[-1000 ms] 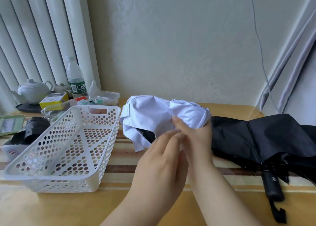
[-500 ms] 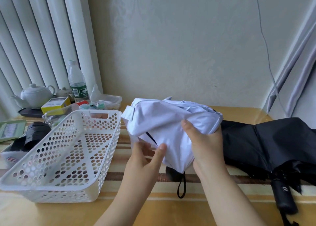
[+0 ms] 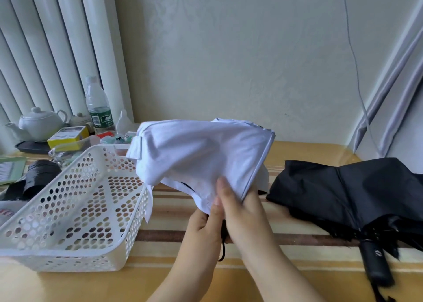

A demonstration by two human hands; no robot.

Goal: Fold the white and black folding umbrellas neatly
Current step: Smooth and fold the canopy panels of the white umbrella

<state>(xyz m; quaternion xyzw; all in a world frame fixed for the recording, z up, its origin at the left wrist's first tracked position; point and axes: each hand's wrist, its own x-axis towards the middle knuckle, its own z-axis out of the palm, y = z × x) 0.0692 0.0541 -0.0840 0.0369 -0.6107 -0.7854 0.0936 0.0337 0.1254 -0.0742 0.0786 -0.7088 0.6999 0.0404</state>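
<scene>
Left hand (image 3: pixel 206 227): curled around the dark handle end below the white umbrella (image 3: pixel 201 155).
Right hand (image 3: pixel 238 210): canopy fabric is pinched just above the left hand.
White umbrella: held above the table (image 3: pixel 297 274).
Black umbrella (image 3: pixel 348 194): laid on the table, right.
White perforated basket (image 3: pixel 75 210): left; nothing is seen inside.

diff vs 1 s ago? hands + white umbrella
The white umbrella has been lifted off the table and its canopy now hangs higher, with the dark handle and strap showing below. The left hand moved down from the fabric to grip the handle end; the right hand still pinches the canopy. The black umbrella and white basket stayed put.
</scene>
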